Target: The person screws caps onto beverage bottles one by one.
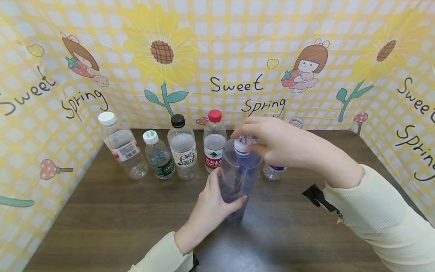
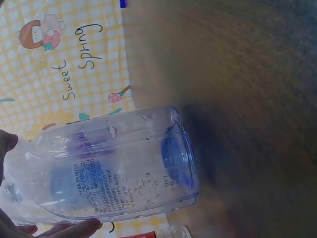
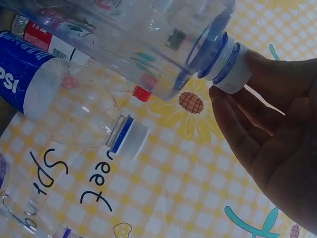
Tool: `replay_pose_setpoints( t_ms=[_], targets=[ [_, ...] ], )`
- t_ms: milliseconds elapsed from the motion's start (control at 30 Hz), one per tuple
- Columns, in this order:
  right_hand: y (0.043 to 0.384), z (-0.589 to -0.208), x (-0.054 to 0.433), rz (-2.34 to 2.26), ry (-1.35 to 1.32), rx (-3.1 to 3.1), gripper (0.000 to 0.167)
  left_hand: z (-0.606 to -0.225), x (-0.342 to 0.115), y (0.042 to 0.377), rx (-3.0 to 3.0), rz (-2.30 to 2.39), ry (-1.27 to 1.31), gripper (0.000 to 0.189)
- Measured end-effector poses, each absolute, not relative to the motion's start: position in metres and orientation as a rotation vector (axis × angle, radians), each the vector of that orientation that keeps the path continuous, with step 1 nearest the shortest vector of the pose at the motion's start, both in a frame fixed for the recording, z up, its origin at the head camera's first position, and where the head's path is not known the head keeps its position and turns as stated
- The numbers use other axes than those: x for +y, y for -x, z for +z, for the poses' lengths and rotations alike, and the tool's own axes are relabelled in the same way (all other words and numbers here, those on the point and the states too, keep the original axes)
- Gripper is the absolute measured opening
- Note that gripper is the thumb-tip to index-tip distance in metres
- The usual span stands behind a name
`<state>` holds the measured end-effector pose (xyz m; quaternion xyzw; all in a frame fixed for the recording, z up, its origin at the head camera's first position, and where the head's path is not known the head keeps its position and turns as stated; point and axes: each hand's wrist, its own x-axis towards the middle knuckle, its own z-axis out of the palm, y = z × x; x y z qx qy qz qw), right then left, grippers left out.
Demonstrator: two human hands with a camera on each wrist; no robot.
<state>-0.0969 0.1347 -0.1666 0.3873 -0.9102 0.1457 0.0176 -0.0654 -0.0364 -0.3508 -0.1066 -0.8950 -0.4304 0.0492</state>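
A large, clear, bluish plastic bottle (image 1: 238, 179) stands upright in front of me, slightly right of centre. My left hand (image 1: 212, 202) grips its lower body, thumb on the near side and fingers round the left. In the left wrist view the bottle (image 2: 129, 183) shows printed text and a blue base; I cannot tell whether that base touches the table. A white cap (image 3: 234, 72) sits on the bottle's neck. With thumb and fingertips, my right hand (image 1: 275, 141) pinches this cap from above. The palm of the right hand (image 3: 285, 134) is bare in the right wrist view.
Behind stand a white-capped bottle (image 1: 124, 145), a small green-labelled bottle (image 1: 159, 158), a black-capped bottle (image 1: 183, 153) and a red-capped bottle (image 1: 214, 147). A Pepsi bottle (image 3: 74, 104) and a capless bottle (image 1: 273, 173) stand towards the right. A checked cloth (image 1: 217, 49) encloses the brown table (image 1: 136, 226).
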Motion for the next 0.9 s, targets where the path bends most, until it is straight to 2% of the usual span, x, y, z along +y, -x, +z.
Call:
replay_pose_setpoints(
  t_ms=[300,533,667,733,900],
  targets=[
    [0.099,-0.17,0.131,0.467,-1.151,-2.846,0.027,-0.355,-0.036,0.066,-2.729,-1.314,0.317,0.088],
    [0.098,-0.173,0.127,0.46,-1.089,-2.883,0.031,-0.354,-0.037,0.068,-2.734,-1.347,0.366,0.103],
    [0.098,-0.176,0.125,0.429,-1.026,-2.858,0.029,-0.353,-0.037,0.068,-2.754,-1.348,0.37,0.103],
    [0.098,-0.179,0.125,0.408,-0.986,-2.855,0.033,-0.352,-0.037,0.068,-2.763,-1.353,0.362,0.102],
    [0.099,-0.18,0.127,0.381,-0.943,-2.92,0.054,-0.351,-0.036,0.068,-2.768,-1.342,0.356,0.101]
  ],
)
